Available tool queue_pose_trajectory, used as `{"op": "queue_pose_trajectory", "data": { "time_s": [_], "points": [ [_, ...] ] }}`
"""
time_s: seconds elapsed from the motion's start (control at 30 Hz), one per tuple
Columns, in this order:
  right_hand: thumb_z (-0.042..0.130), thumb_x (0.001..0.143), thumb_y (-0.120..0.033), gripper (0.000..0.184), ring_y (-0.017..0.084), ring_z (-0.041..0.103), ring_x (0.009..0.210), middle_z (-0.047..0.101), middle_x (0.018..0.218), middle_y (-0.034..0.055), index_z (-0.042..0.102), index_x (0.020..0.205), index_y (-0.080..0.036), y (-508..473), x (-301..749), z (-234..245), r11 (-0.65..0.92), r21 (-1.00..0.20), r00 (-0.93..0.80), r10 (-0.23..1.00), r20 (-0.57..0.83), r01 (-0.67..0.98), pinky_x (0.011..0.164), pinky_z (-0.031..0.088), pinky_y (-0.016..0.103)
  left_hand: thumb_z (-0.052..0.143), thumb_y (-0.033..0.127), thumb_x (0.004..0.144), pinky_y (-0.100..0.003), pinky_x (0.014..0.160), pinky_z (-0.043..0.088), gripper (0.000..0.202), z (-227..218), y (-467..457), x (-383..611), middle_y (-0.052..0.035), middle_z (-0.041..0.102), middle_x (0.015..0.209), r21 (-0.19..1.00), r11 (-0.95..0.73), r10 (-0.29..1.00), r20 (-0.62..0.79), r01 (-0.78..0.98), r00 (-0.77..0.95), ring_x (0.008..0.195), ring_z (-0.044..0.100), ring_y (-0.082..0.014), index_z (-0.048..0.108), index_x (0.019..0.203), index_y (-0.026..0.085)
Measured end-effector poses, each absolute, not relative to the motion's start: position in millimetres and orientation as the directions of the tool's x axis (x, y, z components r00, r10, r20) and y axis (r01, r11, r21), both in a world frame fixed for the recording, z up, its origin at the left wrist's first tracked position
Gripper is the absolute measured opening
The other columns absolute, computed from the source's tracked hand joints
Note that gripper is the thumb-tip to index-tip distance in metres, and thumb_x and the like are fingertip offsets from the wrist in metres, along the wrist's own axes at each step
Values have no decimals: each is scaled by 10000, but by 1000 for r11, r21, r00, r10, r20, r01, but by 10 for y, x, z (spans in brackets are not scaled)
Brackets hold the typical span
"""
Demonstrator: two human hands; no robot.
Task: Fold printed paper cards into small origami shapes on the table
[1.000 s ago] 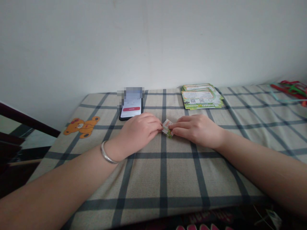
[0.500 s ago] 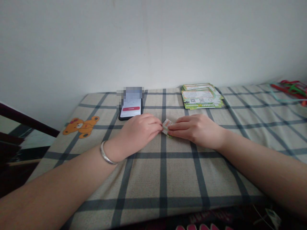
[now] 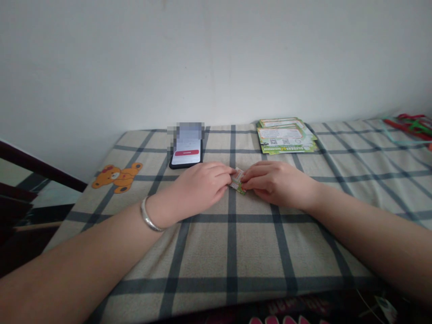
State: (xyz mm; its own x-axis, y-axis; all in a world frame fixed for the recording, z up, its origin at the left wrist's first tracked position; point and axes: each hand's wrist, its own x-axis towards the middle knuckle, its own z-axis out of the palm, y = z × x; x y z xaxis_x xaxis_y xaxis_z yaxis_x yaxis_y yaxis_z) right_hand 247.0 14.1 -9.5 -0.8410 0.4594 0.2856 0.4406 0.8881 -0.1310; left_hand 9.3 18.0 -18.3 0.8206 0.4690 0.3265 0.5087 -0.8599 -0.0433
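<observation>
A small piece of folded printed paper [image 3: 238, 183], white with green at its lower edge, lies low over the checked cloth at the middle. My left hand [image 3: 206, 182], with a silver bangle at the wrist, pinches its left side. On the other side, my right hand [image 3: 275, 182] has its fingertips pressed onto the paper's right side. Both sets of fingers are closed and cover part of the paper, and my thumbs are mostly hidden.
A phone [image 3: 186, 157] with a lit screen lies behind my left hand. Behind my right hand is a stack of green printed sheets [image 3: 286, 137]. An orange bear cutout [image 3: 118, 177] lies at left. Red and green items [image 3: 416, 128] sit far right, and a wall [image 3: 216, 63] stands behind.
The paper has turned a little between my fingers, and more of its green edge shows. My right fingertips are bent more. The whole view has shifted slightly.
</observation>
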Motion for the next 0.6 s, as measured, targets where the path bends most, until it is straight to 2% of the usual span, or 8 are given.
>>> {"op": "queue_pose_trajectory", "data": {
  "time_s": [0.13,0.3,0.5,0.6],
  "points": [
    [496,886,-99,235,170,641,946,703,1035,79,716,938,-165,111,2452,-103,867,-138,-827,498,260,478,827,506,304,472,147,906,-392,1023,464,260,-224,154,108,-121,627,1205,-98,-849,466,325,520,823,1166,558,-229,604,1124,93],
    [496,885,-136,210,177,644,919,692,1037,82,693,953,-163,87,2448,-132,848,-90,-813,526,250,522,795,502,305,469,204,928,-410,1084,407,276,-226,102,130,-143,596,1251,-135,-841,467,305,524,830,1262,486,-258,580,1148,81],
    [479,915,-216,222,180,645,903,691,1087,82,675,996,-150,46,2436,-163,827,-49,-788,551,274,561,799,483,305,506,288,917,-398,1102,377,399,-182,57,127,-163,534,1345,-112,-819,531,223,563,817,1284,473,-257,514,1254,73],
    [500,891,-225,234,206,634,870,703,984,99,669,1017,-123,24,2401,-141,806,5,-776,567,276,591,787,474,325,526,310,905,-395,1095,380,402,-163,71,114,-150,533,1352,-93,-816,546,199,570,814,1280,475,-254,523,1242,92]
  ]
}}
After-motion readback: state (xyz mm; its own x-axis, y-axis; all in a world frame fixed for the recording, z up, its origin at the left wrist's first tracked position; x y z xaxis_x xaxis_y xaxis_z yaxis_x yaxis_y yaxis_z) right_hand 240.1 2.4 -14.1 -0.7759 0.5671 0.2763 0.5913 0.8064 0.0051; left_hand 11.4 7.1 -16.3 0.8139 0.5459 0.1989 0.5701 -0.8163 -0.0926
